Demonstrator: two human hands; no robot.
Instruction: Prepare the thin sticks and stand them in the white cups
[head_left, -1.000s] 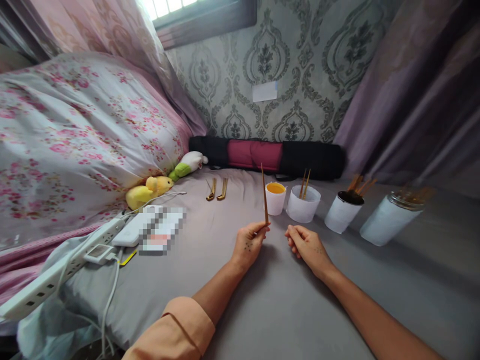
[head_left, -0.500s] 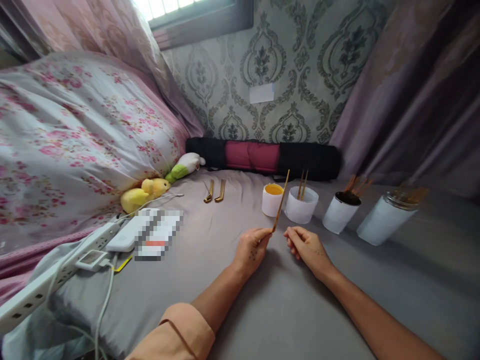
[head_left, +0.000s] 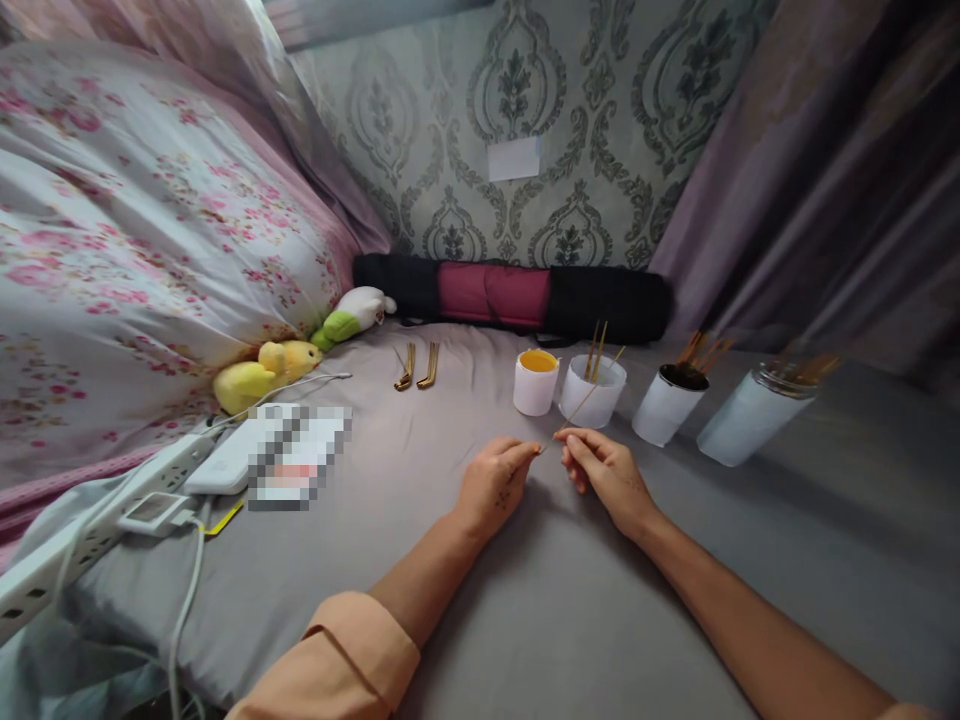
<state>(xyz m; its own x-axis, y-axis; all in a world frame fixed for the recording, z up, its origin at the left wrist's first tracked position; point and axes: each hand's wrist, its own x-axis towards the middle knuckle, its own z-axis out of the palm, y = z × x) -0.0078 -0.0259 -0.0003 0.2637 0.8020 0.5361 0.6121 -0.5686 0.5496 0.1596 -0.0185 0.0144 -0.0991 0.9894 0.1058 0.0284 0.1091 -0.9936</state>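
Swung lower since half a second ago, and now slanting the thin stick (head_left: 577,408) from left hand (head_left: 495,488) up past right hand (head_left: 611,478), overlapping the wide white cup (head_left: 606,405) in view. Clamped by its near end in the left grip, tip hidden under fingers; close against the right grip, can't tell whether pinched there too. Blurred at far right, stick tops in the jar (head_left: 754,415); cut off above, window frame (head_left: 390,15).

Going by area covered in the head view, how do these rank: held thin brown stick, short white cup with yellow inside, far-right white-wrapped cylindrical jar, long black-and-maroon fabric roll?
1. Fabric roll
2. Jar
3. White cup
4. Brown stick
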